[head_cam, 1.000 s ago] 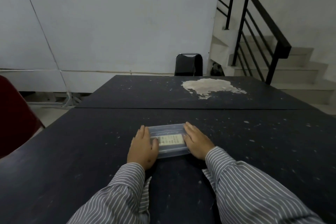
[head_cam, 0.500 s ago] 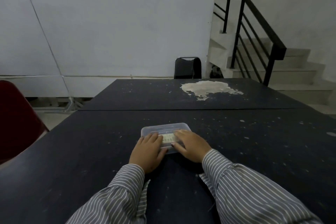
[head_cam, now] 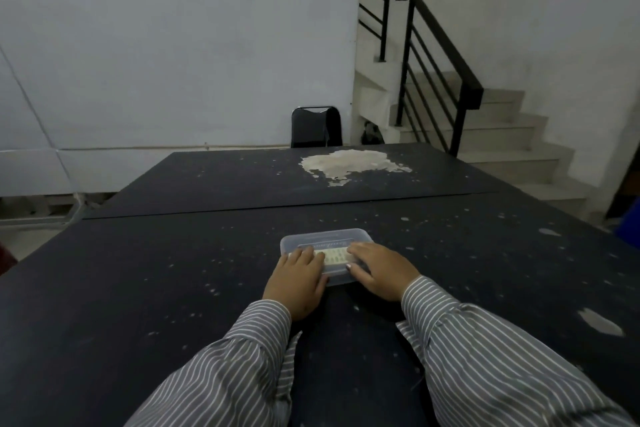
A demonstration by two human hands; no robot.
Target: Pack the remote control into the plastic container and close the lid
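A clear plastic container (head_cam: 325,237) lies on the dark table (head_cam: 166,288) in front of me, with its lid on. Through the lid I see the pale remote control (head_cam: 335,255) inside. My left hand (head_cam: 298,282) rests flat on the near left part of the lid, fingers stretched forward. My right hand (head_cam: 381,270) lies flat on the near right part, its thumb at the container's front edge. Both hands cover the near half of the container. The far rim is in plain sight.
The table top is scuffed, with a large pale worn patch (head_cam: 346,163) at the far side. A black chair (head_cam: 316,126) stands behind the table. Stairs with a black railing (head_cam: 443,45) rise at the right. A blue object (head_cam: 628,218) sits at the right edge.
My hands have moved from the container's two ends onto the top of its lid. The view has shifted, so the container sits further from me.
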